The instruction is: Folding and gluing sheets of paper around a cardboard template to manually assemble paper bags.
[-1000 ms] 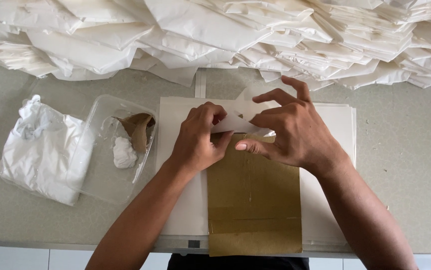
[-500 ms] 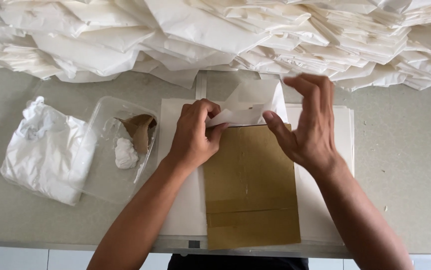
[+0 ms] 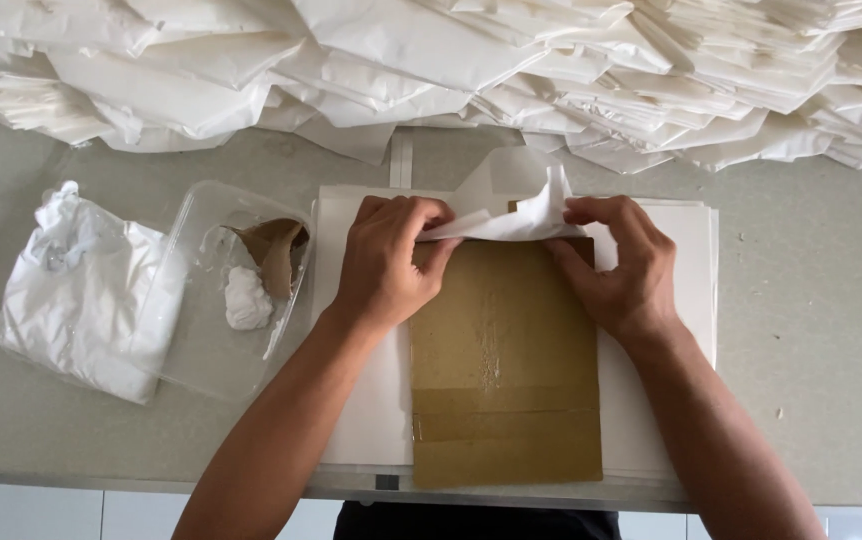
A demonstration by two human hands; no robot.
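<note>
Both hands are pinching the same white paper sheet (image 3: 511, 212), left hand (image 3: 383, 262) and right hand (image 3: 619, 262) curled shut on its folded edge right at the top of a brown cardboard piece (image 3: 503, 370). That cardboard lies flat on a white paper stack (image 3: 691, 250) on the table (image 3: 821, 330) (a clear plastic tub (image 3: 213, 330) sits just left).

White plastic bag (image 3: 81, 295) lies left, touching a clear tub (image 3: 206, 350).

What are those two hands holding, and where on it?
Both the left hand and right hand pinch the folded-over top edge of a white paper sheet above the brown cardboard.
</note>
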